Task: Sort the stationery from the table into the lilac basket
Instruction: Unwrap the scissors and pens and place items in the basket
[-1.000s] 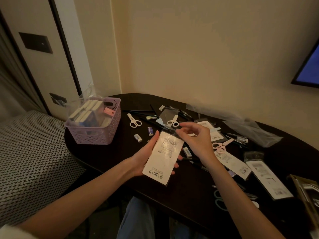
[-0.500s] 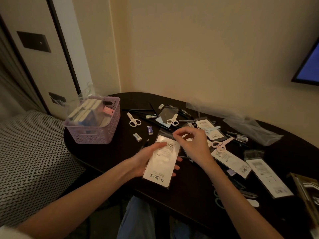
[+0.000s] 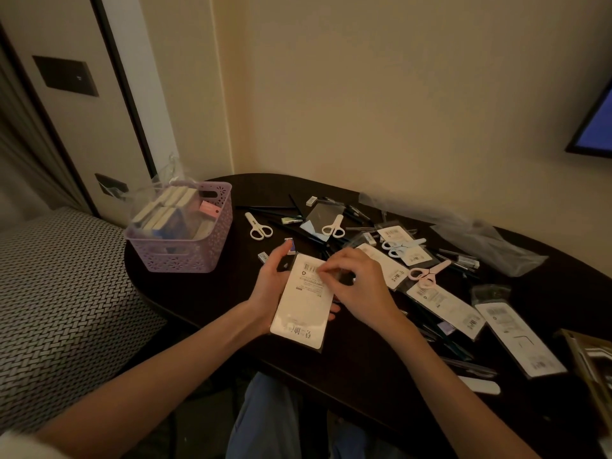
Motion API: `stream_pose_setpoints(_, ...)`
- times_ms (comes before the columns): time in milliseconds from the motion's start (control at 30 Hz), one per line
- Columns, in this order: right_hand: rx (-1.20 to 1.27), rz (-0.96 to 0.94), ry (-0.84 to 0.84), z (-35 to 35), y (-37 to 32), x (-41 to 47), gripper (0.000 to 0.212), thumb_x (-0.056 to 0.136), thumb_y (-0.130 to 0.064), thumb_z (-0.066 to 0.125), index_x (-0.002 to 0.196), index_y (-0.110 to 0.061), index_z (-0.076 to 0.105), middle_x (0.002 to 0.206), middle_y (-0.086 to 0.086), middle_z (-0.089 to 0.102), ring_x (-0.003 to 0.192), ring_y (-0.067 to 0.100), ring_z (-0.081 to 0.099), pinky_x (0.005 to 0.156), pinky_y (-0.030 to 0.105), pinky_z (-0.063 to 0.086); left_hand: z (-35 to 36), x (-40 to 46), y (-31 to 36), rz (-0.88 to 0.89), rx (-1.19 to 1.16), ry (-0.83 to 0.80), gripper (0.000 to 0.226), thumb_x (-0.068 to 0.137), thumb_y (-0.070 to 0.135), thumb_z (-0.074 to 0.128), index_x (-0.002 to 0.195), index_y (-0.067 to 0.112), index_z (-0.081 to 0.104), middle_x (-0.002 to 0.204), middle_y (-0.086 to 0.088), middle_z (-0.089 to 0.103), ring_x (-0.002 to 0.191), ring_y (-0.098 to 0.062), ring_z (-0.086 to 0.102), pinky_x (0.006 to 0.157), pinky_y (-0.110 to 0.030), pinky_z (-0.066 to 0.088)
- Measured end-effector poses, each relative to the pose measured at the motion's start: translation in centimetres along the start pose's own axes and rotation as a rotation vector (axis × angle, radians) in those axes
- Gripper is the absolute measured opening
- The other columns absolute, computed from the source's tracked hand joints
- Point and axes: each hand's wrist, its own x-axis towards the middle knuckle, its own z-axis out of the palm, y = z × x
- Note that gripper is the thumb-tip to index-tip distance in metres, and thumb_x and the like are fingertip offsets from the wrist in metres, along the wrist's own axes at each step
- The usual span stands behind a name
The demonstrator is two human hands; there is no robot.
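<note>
A white flat packet (image 3: 303, 304) with a barcode lies in my left hand (image 3: 270, 286), which holds it from below with the thumb along its left edge. My right hand (image 3: 356, 284) pinches the packet's top edge with curled fingers. The lilac basket (image 3: 185, 250) stands at the table's left end, holding a clear bag of small boxes and a pink item. Loose on the dark table lie white scissors (image 3: 258, 226), a second white pair (image 3: 334, 226), blue scissors (image 3: 402, 246), pink scissors (image 3: 427, 273), small erasers (image 3: 263, 257) and dark pencils.
More white packets (image 3: 523, 339) lie at the right. Clear plastic bags (image 3: 490, 243) sit by the wall. A patterned bench (image 3: 59, 293) stands left of the table. A screen (image 3: 592, 127) hangs on the right wall. My knees are under the table's front edge.
The packet has been lowered and tilted flatter over the table. My right hand moved left and down onto its top edge and now pinches it.
</note>
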Motion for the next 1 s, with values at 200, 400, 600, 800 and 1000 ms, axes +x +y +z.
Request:
stream_pose_setpoints(200, 0.128, 0.070, -0.014, 0.1, 0.1, -0.3, 0.008, 0.088, -0.022, 0.068, 0.092, -0.021, 0.074, 0.093, -0.015, 0.063, 0.096, 0.004, 0.056, 0.083, 0.023, 0.046, 0.8, -0.3, 0.0, 0.009, 0.105, -0.011, 0.050, 0.092, 0.044, 0.048, 0.119, 0.004, 0.060, 0.098, -0.024, 0.070, 0.082, -0.036, 0.070, 0.072, -0.040, 0.059)
stream_pose_setpoints(400, 0.211, 0.211, 0.143, 0.1, 0.5, -0.1, 0.006, 0.086, -0.019, 0.069, 0.089, -0.023, 0.071, 0.088, -0.015, 0.064, 0.089, 0.000, 0.059, 0.074, 0.015, 0.046, 0.3, -0.6, -0.1, -0.007, -0.011, -0.016, 0.041, 0.097, 0.033, 0.034, 0.117, 0.006, 0.057, 0.104, -0.029, 0.068, 0.086, -0.041, 0.069, 0.075, -0.043, 0.056)
stream_pose_setpoints(600, 0.397, 0.479, 0.043, 0.5, 0.1, 1.0, 0.022, 0.083, -0.030, 0.072, 0.100, -0.017, 0.068, 0.095, -0.007, 0.064, 0.092, 0.005, 0.059, 0.072, 0.016, 0.045, 0.0, -0.6, 0.2, 0.038, 0.046, 0.029, 0.043, 0.097, 0.033, 0.035, 0.124, 0.006, 0.054, 0.104, -0.029, 0.068, 0.087, -0.043, 0.068, 0.080, -0.044, 0.053)
stream_pose_setpoints(800, 0.504, 0.498, -0.034, 1.4, -0.8, 2.1, 0.006, 0.089, -0.023, 0.066, 0.092, -0.018, 0.066, 0.091, -0.003, 0.070, 0.085, 0.004, 0.065, 0.065, 0.014, 0.045, -0.8, -0.8, 1.5, 0.271, 0.414, 0.299, 0.020, 0.099, 0.028, 0.047, 0.109, 0.016, 0.060, 0.090, -0.005, 0.071, 0.074, -0.016, 0.071, 0.061, -0.026, 0.054)
stream_pose_setpoints(1000, 0.478, 0.382, -0.034, 2.6, -1.8, 3.8, 0.008, 0.087, -0.020, 0.068, 0.091, -0.015, 0.063, 0.087, -0.001, 0.071, 0.079, 0.010, 0.069, 0.058, 0.017, 0.051, -3.1, -1.4, 3.7, 0.473, 0.615, 0.367, 0.018, 0.090, 0.021, 0.065, 0.102, 0.008, 0.066, 0.096, -0.004, 0.072, 0.083, -0.012, 0.072, 0.064, -0.021, 0.054)
